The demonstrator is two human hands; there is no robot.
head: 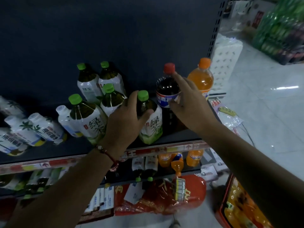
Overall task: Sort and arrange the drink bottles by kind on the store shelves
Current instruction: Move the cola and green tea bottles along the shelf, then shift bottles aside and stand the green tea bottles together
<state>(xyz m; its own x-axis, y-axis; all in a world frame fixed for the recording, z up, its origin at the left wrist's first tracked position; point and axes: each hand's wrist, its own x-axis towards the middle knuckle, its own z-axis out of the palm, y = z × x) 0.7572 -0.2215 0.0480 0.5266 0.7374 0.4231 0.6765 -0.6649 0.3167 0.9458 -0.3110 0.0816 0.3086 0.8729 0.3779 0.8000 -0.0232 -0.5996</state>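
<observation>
Four green-capped green tea bottles (92, 112) stand clustered on the dark shelf (177, 137); a fifth (151, 122) beside an upright red-capped cola bottle (167, 89), then an orange soda bottle (201, 78).

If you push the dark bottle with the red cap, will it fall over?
Probably it could tip: the dark bottle stands tall and narrow. It looks full, so likely heavy and steadier. The right hand touches it near the top, where pushes tip easiest.
</observation>
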